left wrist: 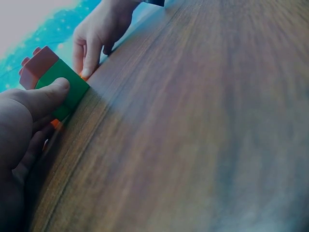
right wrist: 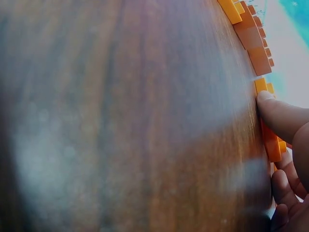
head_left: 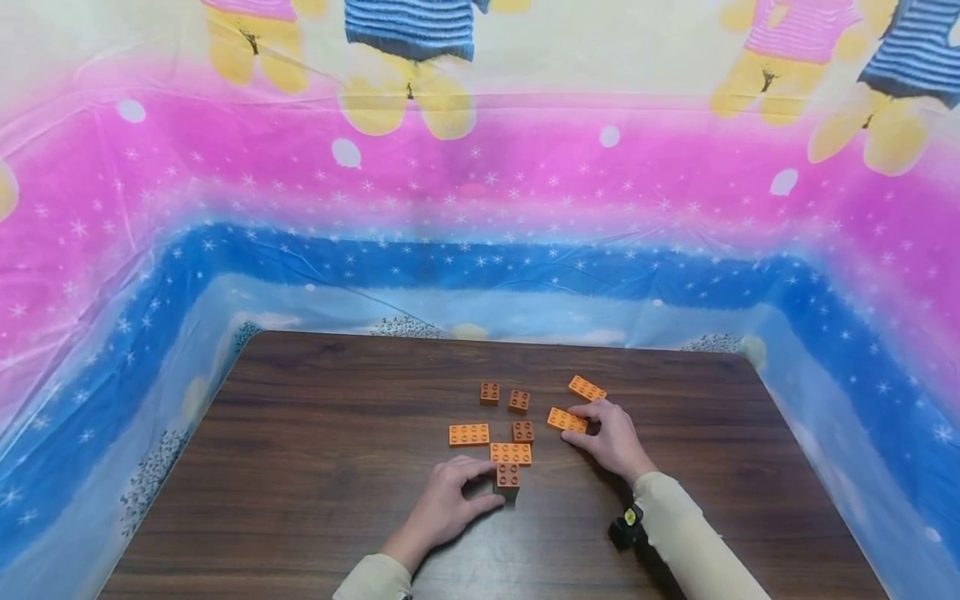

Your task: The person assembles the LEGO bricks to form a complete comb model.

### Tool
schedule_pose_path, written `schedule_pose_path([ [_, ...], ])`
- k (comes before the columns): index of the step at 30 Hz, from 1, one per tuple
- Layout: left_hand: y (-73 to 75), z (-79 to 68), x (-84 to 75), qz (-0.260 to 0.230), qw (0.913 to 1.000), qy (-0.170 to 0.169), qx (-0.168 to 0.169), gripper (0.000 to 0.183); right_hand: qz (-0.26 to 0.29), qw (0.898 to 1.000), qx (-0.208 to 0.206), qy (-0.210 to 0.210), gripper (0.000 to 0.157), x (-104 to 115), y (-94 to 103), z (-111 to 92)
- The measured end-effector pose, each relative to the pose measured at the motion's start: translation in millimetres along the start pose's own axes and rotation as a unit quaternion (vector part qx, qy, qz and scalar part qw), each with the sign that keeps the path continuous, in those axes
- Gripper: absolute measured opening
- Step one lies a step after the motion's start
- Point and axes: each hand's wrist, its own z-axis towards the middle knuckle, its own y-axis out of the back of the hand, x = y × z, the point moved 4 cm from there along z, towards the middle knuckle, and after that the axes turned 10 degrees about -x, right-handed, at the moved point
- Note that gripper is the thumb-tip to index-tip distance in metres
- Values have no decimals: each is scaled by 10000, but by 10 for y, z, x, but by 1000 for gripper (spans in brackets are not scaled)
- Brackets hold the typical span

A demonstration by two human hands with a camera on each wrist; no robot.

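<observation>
My left hand (head_left: 447,500) grips a small stack near the front of the bricks. On top of it is a brown square brick (head_left: 507,473), and the left wrist view shows a green block (left wrist: 73,92) below, with the thumb pressed on its side. Just behind the stack lies a flat orange brick (head_left: 511,452). To the right, my right hand (head_left: 613,440) pinches another flat orange brick (head_left: 564,418) between thumb and fingers, low at the tabletop. In the right wrist view the thumb (right wrist: 277,113) lies against that brick's side.
Three brown square bricks, one of them at the back (head_left: 490,393), stand behind the stack. An orange brick (head_left: 468,434) lies left of them and another (head_left: 587,387) beyond my right hand. The wooden table (head_left: 337,433) ends at a patterned cloth (head_left: 480,267).
</observation>
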Motion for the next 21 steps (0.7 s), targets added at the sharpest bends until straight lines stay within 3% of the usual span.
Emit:
schedule_pose_path([
  [21, 8, 4, -4, -96, 9999, 51, 19, 41, 270, 9996, 42, 47, 40, -8, 51, -20],
])
